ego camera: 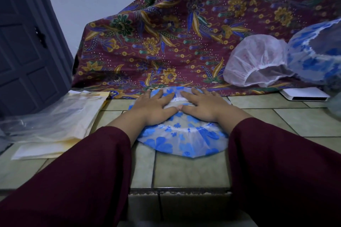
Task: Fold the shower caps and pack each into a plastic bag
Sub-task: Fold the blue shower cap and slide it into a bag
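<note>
Clear plastic bags lie in a loose pile at the far left of the tiled floor, with what looks like pale paper among and under them; none of them appears to hold a cap, so packing looks not yet begun. Just right of that pile, in the middle, the blue-flowered shower cap lies flattened on the tiles, its far edge touching the draped patterned cloth. The left hand rests on the cap's left half, palm down with straight fingers spread toward the cloth. The right hand mirrors it on the right half, also flat and spread, and the two thumbs meet tip to tip in the centre. Neither hand pinches anything; both press the cap down.

By my reading this is the smoothing stage before the first fold, so the task is near its start. The cap forms a wide oval whose long axis seems to run left to right across the view, its elastic-gathered opening facing up.

Further right, a white shower cap leans puffed against the cloth, and beside it a blue-patterned shower cap stands domed; both are unfolded and still to do. Below them lies a flat white box.
</note>
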